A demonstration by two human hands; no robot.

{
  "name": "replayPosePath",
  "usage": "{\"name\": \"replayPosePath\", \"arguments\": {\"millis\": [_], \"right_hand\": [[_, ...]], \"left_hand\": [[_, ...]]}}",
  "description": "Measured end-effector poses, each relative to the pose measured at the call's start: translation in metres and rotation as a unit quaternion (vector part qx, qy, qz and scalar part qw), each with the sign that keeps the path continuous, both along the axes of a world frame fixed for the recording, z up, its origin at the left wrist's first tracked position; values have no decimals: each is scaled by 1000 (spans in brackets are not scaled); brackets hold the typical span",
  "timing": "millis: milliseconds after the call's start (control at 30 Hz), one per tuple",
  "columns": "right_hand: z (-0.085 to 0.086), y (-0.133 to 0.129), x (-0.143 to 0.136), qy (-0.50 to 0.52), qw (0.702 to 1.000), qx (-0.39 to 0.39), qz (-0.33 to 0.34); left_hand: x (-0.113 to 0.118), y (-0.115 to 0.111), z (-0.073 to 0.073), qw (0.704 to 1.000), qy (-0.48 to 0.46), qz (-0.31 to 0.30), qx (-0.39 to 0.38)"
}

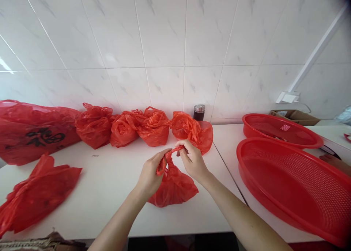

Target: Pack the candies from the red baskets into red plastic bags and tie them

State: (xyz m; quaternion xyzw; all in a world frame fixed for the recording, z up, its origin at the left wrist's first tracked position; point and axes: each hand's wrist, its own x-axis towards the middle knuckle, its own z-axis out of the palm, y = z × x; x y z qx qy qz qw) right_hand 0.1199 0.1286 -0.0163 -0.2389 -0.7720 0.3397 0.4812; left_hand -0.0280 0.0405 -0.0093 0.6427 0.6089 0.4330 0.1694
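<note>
Tying off the neck of a red bag [175, 190]

Resting on the white table [115, 192], directly in front of the person, the red bag has its base spread on the tabletop and its upper part drawn up into a twisted strip. The left hand [149, 174] has its fingers closed around a loop of that strip. The right hand [193, 161] pinches the strip farther along, between thumb and fingertips, with the plastic stretched between the two hands.

Judging by the loop and the twist, the step in hand is knotting the bag closed; whether any knot is already tight cannot be told. The next move seems to call for the left hand to keep the loop open while the right hand feeds the loose end through, then for an even pull by both hands. Thin plastic like this could tear if jerked.

Behind the hands, a row of gathered red bags [155, 128] stands near the wall, with a dark jar [199, 114] by its right end. A flatter bag [46, 192] lies at the left, and a red basket [274, 189] sits at the right.
</note>
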Motion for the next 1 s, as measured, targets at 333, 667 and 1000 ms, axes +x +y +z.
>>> {"name": "replayPosePath", "arguments": {"millis": [333, 667, 1000], "right_hand": [[-78, 49, 37, -39, 978, -181, -92], [-101, -12, -40, -263, 951, -76, -148], [-119, 47, -43, -392, 899, -57, -187]], "left_hand": [[-17, -56, -71, 964, -138, 192, -121], [3, -18, -89, 948, -91, 304, -37], [-55, 22, -118, 923, 184, 253, -224]]}}
